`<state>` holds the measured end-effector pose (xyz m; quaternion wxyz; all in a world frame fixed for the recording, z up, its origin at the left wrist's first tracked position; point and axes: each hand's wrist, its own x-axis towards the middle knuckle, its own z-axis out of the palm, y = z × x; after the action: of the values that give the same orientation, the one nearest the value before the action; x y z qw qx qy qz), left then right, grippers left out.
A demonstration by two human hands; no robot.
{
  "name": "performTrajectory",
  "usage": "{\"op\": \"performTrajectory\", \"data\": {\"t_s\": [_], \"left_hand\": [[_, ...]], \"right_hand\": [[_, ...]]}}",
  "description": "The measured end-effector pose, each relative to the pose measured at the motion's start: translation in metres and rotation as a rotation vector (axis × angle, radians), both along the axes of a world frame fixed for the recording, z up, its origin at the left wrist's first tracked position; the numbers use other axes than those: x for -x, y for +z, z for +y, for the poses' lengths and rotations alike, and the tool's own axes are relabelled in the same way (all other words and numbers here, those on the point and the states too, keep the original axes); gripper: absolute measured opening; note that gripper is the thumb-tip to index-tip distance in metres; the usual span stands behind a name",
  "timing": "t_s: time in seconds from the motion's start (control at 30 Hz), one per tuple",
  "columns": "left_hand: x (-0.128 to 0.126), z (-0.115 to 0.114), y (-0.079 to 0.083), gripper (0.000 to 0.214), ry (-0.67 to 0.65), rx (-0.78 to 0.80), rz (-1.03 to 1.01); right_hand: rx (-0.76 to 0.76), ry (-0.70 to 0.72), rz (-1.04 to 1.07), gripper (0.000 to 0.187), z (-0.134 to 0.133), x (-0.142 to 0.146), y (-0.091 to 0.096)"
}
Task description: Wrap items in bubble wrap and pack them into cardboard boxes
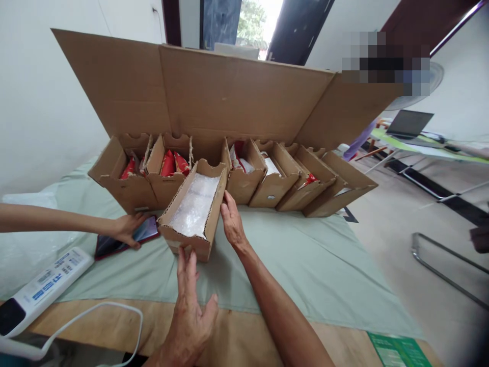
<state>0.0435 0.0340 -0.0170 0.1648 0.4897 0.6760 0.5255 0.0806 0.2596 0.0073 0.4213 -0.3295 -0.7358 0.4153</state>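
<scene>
A narrow open cardboard box [214, 216] with clear bubble wrap [193, 204] inside stands forward of a row of similar boxes, turned at an angle. My right hand [232, 221] lies against its right side, fingers extended along the wall. At the box's front, my left hand [193, 300] touches the lower face with its fingertips, thumb spread away. Behind is the row of cardboard boxes [275, 191]; several hold red packets [168, 163] or white wrapped items. A gap in the row shows behind the forward box.
Another person's hand [128, 229] rests on a phone-like device [147, 229] at left. A white power strip [53, 280] and cable [114, 304] lie nearby on the green cloth [263, 255]. A tall cardboard panel [237, 97] stands behind the boxes. A laptop [410, 124] sits on a table at right.
</scene>
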Motion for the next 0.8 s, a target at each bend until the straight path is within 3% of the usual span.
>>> {"op": "performTrajectory", "data": {"t_s": [0.27,0.43,0.6,0.8], "left_hand": [[-0.008,0.012,0.002,0.091,-0.03,0.08,-0.018],[-0.013,0.029,0.007,0.087,-0.042,0.085,-0.087],[-0.012,0.06,0.011,0.088,-0.052,0.028,-0.166],[-0.003,0.113,0.019,0.088,-0.011,0.006,-0.244]], "right_hand": [[0.071,0.014,0.036,0.076,0.0,-0.004,-0.041],[0.066,-0.006,0.02,0.072,0.002,-0.008,-0.053],[0.058,-0.094,0.071,0.057,0.003,-0.008,-0.06],[0.073,-0.102,0.138,0.049,0.009,-0.006,-0.077]]}}
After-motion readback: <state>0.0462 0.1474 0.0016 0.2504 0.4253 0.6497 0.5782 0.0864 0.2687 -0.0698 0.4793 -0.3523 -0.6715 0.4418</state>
